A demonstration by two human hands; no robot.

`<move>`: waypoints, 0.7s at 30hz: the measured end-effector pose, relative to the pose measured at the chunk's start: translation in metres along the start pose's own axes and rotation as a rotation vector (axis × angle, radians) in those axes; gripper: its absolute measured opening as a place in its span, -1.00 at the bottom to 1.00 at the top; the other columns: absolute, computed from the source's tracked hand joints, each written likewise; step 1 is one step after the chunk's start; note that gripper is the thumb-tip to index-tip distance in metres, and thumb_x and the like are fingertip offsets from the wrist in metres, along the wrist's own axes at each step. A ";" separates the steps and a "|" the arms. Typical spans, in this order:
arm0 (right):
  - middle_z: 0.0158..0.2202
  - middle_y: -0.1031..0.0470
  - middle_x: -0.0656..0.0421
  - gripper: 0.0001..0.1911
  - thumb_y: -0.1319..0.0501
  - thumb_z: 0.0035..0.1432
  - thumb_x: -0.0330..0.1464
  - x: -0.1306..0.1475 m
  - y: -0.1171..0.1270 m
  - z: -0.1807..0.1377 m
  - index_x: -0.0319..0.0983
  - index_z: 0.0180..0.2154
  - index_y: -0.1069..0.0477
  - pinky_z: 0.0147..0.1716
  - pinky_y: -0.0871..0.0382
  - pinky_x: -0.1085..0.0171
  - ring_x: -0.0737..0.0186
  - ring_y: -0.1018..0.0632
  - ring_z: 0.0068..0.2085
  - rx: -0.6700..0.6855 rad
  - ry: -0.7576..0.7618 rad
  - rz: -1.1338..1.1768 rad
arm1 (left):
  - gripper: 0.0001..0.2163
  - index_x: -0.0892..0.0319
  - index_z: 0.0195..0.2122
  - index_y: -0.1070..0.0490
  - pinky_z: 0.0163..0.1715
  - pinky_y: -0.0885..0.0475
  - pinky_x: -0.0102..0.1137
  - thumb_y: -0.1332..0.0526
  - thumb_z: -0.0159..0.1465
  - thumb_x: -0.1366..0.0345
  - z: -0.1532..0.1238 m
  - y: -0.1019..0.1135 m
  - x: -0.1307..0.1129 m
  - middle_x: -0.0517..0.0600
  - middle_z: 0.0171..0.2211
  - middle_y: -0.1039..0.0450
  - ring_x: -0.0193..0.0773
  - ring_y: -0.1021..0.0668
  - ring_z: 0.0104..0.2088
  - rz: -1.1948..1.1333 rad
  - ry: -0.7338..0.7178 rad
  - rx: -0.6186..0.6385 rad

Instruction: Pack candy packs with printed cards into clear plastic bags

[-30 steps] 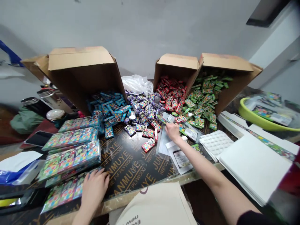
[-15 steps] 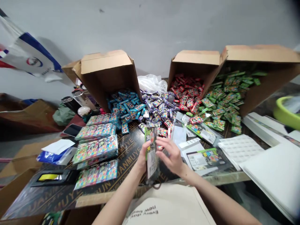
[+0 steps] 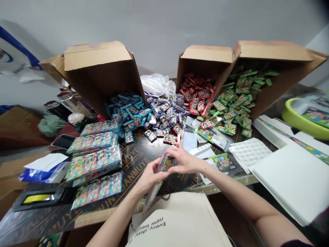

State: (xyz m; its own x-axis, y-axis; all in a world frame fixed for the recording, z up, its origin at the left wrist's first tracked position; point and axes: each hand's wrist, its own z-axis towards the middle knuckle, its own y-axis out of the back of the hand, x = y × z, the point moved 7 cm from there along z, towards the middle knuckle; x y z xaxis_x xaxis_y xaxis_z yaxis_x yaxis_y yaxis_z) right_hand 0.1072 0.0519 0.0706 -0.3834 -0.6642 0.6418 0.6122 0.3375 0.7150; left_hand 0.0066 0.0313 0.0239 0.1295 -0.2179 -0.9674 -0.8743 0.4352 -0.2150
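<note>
Plywood tabletop (image 3: 133, 166), printed with a maker's name, carries everything on my feed. Just above its near edge the left hand (image 3: 149, 175) pinches a clear plastic sleeve (image 3: 154, 192) by its side, fingers and thumb closed on the film. The right hand (image 3: 184, 160) is closed over the sleeve's upper end, where a small colourful packet (image 3: 167, 164) shows through. The sleeve hangs tilted, its lower end over a canvas tote bag (image 3: 180, 223) below the table edge. I judge that the two-handed hold is there to stretch the limp film and steady its top.

Behind, three cardboard boxes (image 3: 100, 75) lie tipped on their sides with their mouths toward the person, so packets spill forward in separate heaps: blue packets (image 3: 128, 111), purple packets (image 3: 164, 115), red packets (image 3: 197, 96) and green packets (image 3: 236, 99). That layout, I think, sets the colours apart yet within arm's reach.

Filled packs (image 3: 94, 163) are stacked at the left, well apart from the hands. At the right lie printed cards (image 3: 221, 161), a white blister tray (image 3: 248, 152), white sheets (image 3: 290, 178) and a yellow-green basin (image 3: 300, 121).
</note>
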 end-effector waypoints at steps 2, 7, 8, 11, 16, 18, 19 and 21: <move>-0.15 -0.42 0.11 -0.39 -0.33 -0.16 -0.17 -0.004 0.003 0.001 -0.22 -0.05 -0.26 0.06 0.04 0.05 0.12 -0.37 -0.08 -0.019 -0.034 0.061 | -0.63 0.25 -0.13 -0.40 -0.12 -0.32 -0.32 -0.26 0.02 0.28 -0.001 0.004 0.002 0.03 -0.25 -0.49 -0.16 -0.48 -0.20 -0.001 0.030 -0.043; -0.01 -0.32 0.10 -0.42 -0.32 -0.11 -0.27 -0.030 0.021 -0.009 -0.14 -0.01 -0.23 0.04 -0.10 0.13 0.14 -0.31 0.03 -0.527 -0.257 0.318 | -0.74 0.30 -0.26 -0.40 -0.40 -0.36 -0.42 -0.19 0.09 0.24 -0.001 0.029 0.008 -0.01 -0.46 -0.48 -0.29 -0.48 -0.46 -0.153 0.117 -0.251; 0.05 -0.27 0.09 -0.38 -0.32 -0.11 -0.28 -0.037 0.016 -0.012 -0.13 0.02 -0.19 0.02 -0.14 0.14 0.15 -0.30 0.04 -0.593 -0.311 0.408 | -0.75 0.30 -0.28 -0.39 -0.43 -0.36 -0.43 -0.18 0.09 0.23 -0.001 0.033 0.008 -0.01 -0.48 -0.47 -0.30 -0.48 -0.49 -0.168 0.131 -0.277; -0.07 -0.38 0.09 -0.42 -0.30 -0.10 -0.24 -0.047 -0.019 -0.009 -0.18 0.00 -0.24 -0.15 -0.30 0.20 0.18 -0.42 -0.11 -0.439 -0.433 0.736 | -0.75 0.30 -0.35 -0.40 -0.46 -0.34 -0.45 -0.16 0.10 0.18 -0.001 0.035 0.005 -0.04 -0.53 -0.44 -0.31 -0.46 -0.50 -0.077 0.122 -0.250; -0.47 -0.43 0.24 -0.74 -0.27 -0.07 -0.22 -0.049 -0.034 -0.001 -0.28 -0.38 -0.41 -0.35 -0.33 0.31 0.31 -0.44 -0.41 -0.408 -0.464 0.805 | -0.68 0.29 -0.63 -0.37 -0.57 -0.24 -0.52 -0.19 0.07 0.10 0.002 0.041 -0.001 -0.08 -0.65 -0.35 -0.36 -0.38 -0.57 0.324 0.003 -0.333; -0.47 -0.43 0.25 -0.76 -0.26 -0.06 -0.23 -0.047 -0.030 0.000 -0.28 -0.38 -0.40 -0.35 -0.33 0.33 0.32 -0.43 -0.42 -0.449 -0.451 0.821 | -0.66 0.29 -0.66 -0.36 -0.59 -0.23 -0.51 -0.20 0.05 0.09 0.003 0.047 0.002 -0.08 -0.67 -0.34 -0.36 -0.37 -0.59 0.335 -0.011 -0.389; -0.43 -0.44 0.25 -0.73 -0.27 -0.07 -0.24 -0.045 -0.031 -0.001 -0.26 -0.32 -0.40 -0.32 -0.34 0.32 0.32 -0.44 -0.40 -0.422 -0.442 0.875 | -0.66 0.29 -0.64 -0.37 -0.60 -0.24 -0.51 -0.20 0.05 0.08 0.004 0.051 0.003 -0.07 -0.67 -0.34 -0.35 -0.38 -0.59 0.312 -0.012 -0.415; -0.34 -0.47 0.23 -0.58 -0.32 -0.14 -0.27 -0.038 -0.046 -0.002 -0.23 -0.18 -0.36 -0.27 -0.36 0.29 0.29 -0.48 -0.34 -0.227 -0.436 1.034 | -0.67 0.29 -0.58 -0.40 -0.60 -0.26 -0.50 -0.20 0.04 0.07 0.005 0.059 0.004 -0.05 -0.65 -0.37 -0.33 -0.39 -0.59 0.234 -0.015 -0.474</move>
State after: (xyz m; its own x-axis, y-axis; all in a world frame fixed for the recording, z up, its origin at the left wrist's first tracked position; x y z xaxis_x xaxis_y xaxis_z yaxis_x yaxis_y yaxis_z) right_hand 0.0952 0.0599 0.0129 0.1958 0.1642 0.9668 0.8678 0.4301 -0.2488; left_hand -0.0422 0.0607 0.0063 -0.0909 -0.1479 -0.9848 -0.9958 0.0267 0.0879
